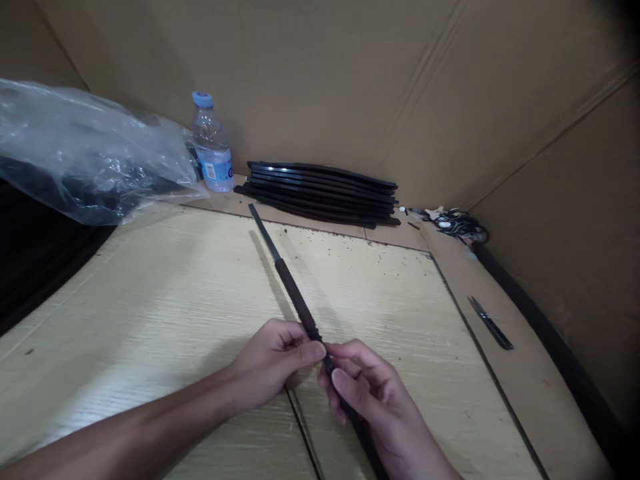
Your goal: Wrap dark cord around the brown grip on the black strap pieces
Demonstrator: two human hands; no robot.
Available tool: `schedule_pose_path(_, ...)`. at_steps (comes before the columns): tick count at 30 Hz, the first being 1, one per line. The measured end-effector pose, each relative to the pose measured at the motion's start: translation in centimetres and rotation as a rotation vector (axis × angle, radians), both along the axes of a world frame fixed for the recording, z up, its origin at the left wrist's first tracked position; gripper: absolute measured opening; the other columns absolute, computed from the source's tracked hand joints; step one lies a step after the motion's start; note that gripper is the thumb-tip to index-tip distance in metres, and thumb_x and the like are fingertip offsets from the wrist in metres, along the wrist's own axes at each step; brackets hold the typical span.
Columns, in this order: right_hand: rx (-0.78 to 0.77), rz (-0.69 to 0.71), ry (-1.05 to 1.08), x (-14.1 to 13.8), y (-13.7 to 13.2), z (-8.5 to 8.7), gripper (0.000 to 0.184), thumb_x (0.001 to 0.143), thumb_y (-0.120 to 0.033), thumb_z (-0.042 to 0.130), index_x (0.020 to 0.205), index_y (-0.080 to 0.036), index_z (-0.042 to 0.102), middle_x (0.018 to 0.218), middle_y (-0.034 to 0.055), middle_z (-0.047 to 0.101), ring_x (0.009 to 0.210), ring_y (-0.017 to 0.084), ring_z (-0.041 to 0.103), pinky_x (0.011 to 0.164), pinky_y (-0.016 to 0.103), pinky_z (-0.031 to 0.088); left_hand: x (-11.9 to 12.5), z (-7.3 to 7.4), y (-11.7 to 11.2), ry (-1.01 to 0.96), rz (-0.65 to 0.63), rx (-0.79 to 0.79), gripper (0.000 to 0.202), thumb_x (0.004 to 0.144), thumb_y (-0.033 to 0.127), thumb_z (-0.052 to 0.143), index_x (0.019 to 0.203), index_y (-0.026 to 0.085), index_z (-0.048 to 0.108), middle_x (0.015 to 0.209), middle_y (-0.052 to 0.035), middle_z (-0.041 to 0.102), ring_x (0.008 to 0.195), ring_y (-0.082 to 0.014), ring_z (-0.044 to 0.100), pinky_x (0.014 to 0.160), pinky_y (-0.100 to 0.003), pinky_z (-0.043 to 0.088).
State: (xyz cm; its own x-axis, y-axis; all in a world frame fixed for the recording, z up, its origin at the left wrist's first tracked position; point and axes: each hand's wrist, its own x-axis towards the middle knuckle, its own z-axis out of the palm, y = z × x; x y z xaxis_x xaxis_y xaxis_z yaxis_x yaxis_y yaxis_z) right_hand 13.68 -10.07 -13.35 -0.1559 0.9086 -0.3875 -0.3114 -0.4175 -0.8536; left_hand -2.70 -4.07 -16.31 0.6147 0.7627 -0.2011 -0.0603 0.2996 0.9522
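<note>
A flat dark strip [264, 230] points up and away over the board. Around its lower length sits a dark brown, rough-looking sleeve [295, 291], bunched near my fingers. My left hand [283, 357] is closed, its thumb and fingers pinching the sleeve at the bunched part. Just below it, my right hand [373, 393] is wrapped round the same sleeve, which runs on toward me at the lower right. My fingers hide part of the sleeve where the two hands nearly meet. A thin dark line [303, 427] shows beneath my hands; I cannot tell what it is.
At the back lies a pile of dark strips [320, 193]. Left of it stand a water bottle [214, 157] and a clear plastic bag [100, 153] over dark material. A black-handled cutting tool [490, 323] and scraps [457, 225] lie right. Cardboard walls [320, 80] enclose the pale board [150, 287].
</note>
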Motion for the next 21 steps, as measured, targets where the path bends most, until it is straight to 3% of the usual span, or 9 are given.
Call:
schedule_pose_path(4, -0.013, 0.005, 0.012, 0.13, 0.24, -0.05, 0.038, 0.07, -0.036, 0.077, 0.104, -0.022, 0.066, 0.071, -0.0011, 0.059, 0.06, 0.009, 0.047, 0.054, 0.02, 0.038, -0.05, -0.06, 0.07, 0.027, 0.024, 0.06, 0.04, 0.078, 0.049, 0.063, 0.075, 0.01, 0.069, 0.065, -0.0054, 0.062, 0.057, -0.0121, 0.05, 0.053, -0.023, 0.037)
schedule_pose_path(11, -0.033, 0.047, 0.01, -0.09, 0.5, -0.07, 0.03, 0.067, -0.037, 0.078, 0.087, -0.017, 0.072, 0.061, -0.0028, 0.051, 0.052, 0.007, 0.042, 0.047, 0.018, 0.041, -0.14, 0.31, 0.07, 0.094, 0.007, 0.05, 0.044, 0.078, 0.053, 0.059, 0.073, 0.01, 0.067, 0.055, -0.0016, 0.054, 0.053, -0.0117, 0.046, 0.052, -0.024, 0.035)
schedule_pose_path(18, -0.025, 0.086, 0.04, -0.11, 0.28, -0.61, 0.032, 0.066, -0.036, 0.079, 0.085, -0.014, 0.066, 0.06, -0.005, 0.048, 0.045, 0.004, 0.04, 0.037, 0.015, 0.043, -0.06, 0.54, 0.06, 0.082, -0.025, 0.015, 0.044, 0.08, 0.053, 0.057, 0.075, 0.01, 0.065, 0.057, -0.0011, 0.053, 0.05, -0.0094, 0.043, 0.046, -0.021, 0.031)
schedule_pose_path(21, -0.067, 0.114, 0.051, -0.01, 0.14, -0.63, 0.033, 0.067, -0.036, 0.078, 0.085, -0.014, 0.06, 0.054, -0.0063, 0.049, 0.042, 0.005, 0.046, 0.036, 0.015, 0.044, -0.07, 0.56, 0.0, 0.064, -0.026, 0.016, 0.041, 0.081, 0.051, 0.058, 0.074, 0.011, 0.065, 0.057, -0.0012, 0.053, 0.053, -0.0104, 0.046, 0.048, -0.022, 0.034)
